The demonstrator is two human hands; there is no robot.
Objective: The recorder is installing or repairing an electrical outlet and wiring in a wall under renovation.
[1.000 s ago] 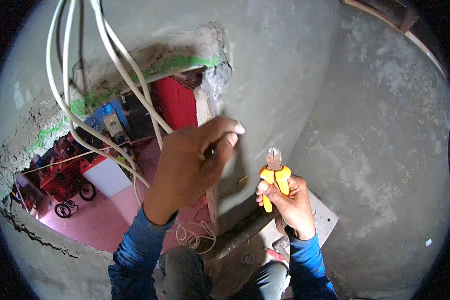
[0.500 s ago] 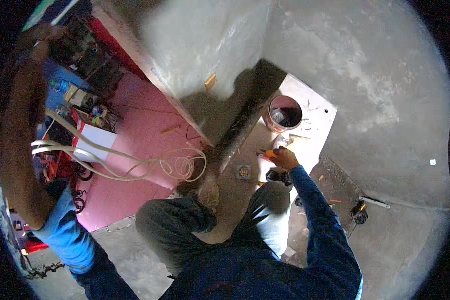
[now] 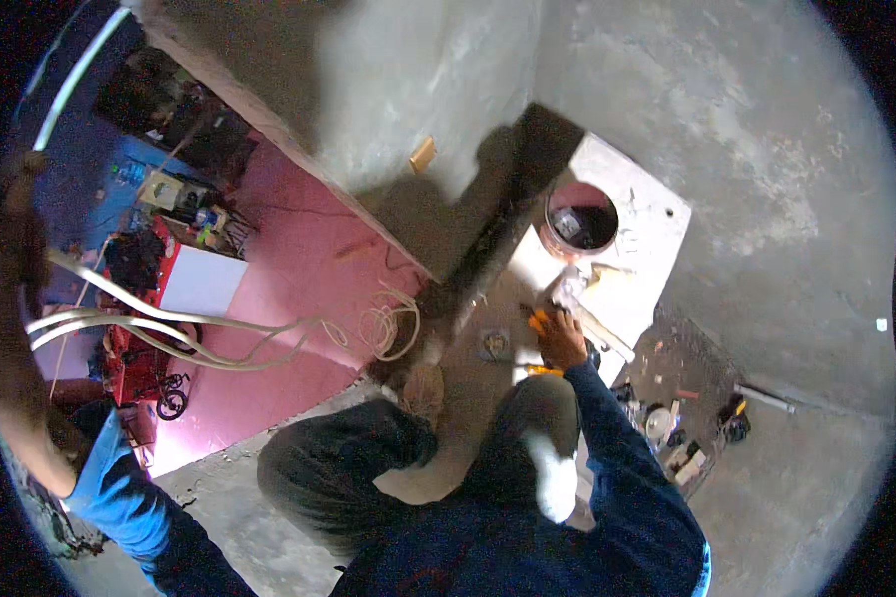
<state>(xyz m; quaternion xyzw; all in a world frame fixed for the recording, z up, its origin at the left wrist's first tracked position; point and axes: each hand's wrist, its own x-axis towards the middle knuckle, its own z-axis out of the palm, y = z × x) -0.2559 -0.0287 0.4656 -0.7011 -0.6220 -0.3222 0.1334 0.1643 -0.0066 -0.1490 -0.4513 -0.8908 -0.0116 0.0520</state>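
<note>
My right hand (image 3: 564, 340) is closed round an orange-handled tool (image 3: 538, 320) at the edge of a pale board; its working end is hard to make out. Close to the wrist lies another yellow-orange handle (image 3: 543, 370). A light wooden handle or stick (image 3: 602, 330) lies just right of the hand. Raised at the far left rim is my left hand (image 3: 20, 204), dark and blurred, its fingers unclear. Several white cables (image 3: 219, 335) run from beside the left hand and forearm to a loose coil (image 3: 388, 323). Whether the hand grips them cannot be seen.
A round bucket (image 3: 579, 219) with things inside stands on the pale board (image 3: 657, 234). Small debris and tools (image 3: 682, 438) lie to the right. Past a ledge, a lower pink floor (image 3: 269, 269) holds a small bicycle (image 3: 172, 398) and clutter. Grey walls (image 3: 747, 149) rise beyond.
My right hand has drawn slightly nearer to me and turned over the orange-handled tool. The left hand has shifted left and lower toward the rim, the cables moving with it. The view has shifted slightly.
</note>
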